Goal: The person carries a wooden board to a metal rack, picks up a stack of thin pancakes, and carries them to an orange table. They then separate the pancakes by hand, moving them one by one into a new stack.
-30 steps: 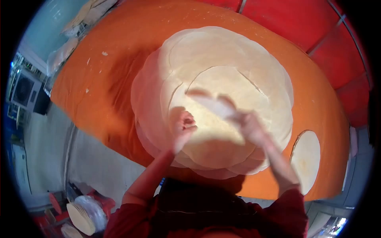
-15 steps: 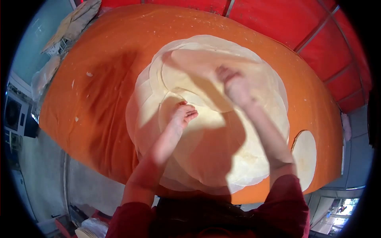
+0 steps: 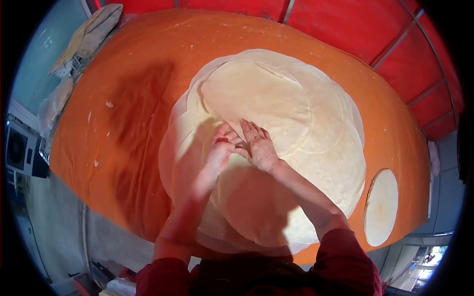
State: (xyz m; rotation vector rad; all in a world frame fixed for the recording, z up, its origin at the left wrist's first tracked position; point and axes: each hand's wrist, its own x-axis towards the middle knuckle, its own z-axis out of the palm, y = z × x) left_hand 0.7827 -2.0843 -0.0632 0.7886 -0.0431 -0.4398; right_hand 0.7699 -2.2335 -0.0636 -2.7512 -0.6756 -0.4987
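Observation:
Several thin, round, pale dough sheets (image 3: pixel 326 182) lie in an overlapping stack in front of me. My right hand (image 3: pixel 260 146) rests near the lower left edge of an upper dough sheet (image 3: pixel 256 93), its fingers stretched out together. Right beside it is my left hand (image 3: pixel 224 148), palm partly turned up, with fingers loosely bent and the thumb apart, pointing toward the right hand. The two hands touch or nearly touch. Whether the left fingers have contact with the sheet's edge is hard to see.
An orange cloth (image 3: pixel 133 64) with small dough scraps covers the wide, rounded surface under the stack. A separate round flat piece (image 3: pixel 381 207) lies at the right. Folded cloth (image 3: pixel 91 34) sits at the far left, and red panels (image 3: pixel 345 29) stand behind.
My right hand has come down and left, from over the far sheets to beside my left hand. The upper sheet now lies flatter, and my left hand has shifted slightly left.

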